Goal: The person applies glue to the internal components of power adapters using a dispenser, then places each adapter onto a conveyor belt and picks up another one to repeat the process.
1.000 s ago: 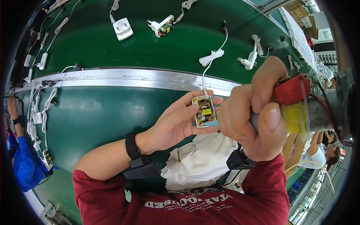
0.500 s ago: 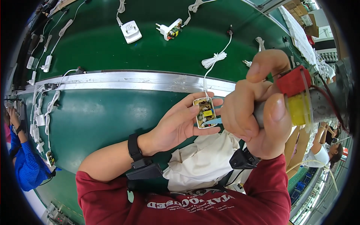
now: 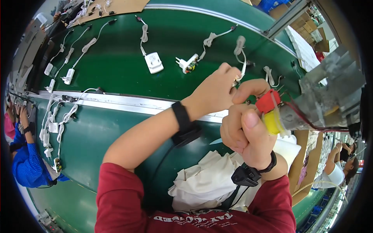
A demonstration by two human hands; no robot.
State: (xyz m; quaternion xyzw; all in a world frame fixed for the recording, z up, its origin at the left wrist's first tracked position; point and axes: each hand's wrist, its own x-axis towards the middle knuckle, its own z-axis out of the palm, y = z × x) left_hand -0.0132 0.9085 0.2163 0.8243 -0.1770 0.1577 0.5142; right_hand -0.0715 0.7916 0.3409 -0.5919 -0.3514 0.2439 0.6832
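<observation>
My left hand [image 3: 217,89] reaches out over the metal rail with its fingers curled round an opened power adapter. Most of the adapter is hidden behind the hand. A white cable [image 3: 244,66] runs up from those fingers to a blurred, bundled coil. Close beside it, my right hand [image 3: 244,128] is closed round a grey cylindrical dispensing tool [image 3: 289,116] with a yellow band, a red block and wires. The tool's pale blue pointed tip [image 3: 215,141] sticks out below my right fingers, apart from the adapter. White cloth [image 3: 206,180] lies below my hands.
Across the rail [image 3: 136,105] on the green belt lie a white plug adapter [image 3: 154,63], an opened adapter [image 3: 188,64] and several others with cables. More adapters hang over the rail at left. A co-worker in blue [image 3: 33,163] sits left; a cardboard box [image 3: 309,167] stands right.
My left hand has carried the adapter up and away from the blue tip, over the rail, turning its back toward me. My right hand and tool have moved slightly left and down.
</observation>
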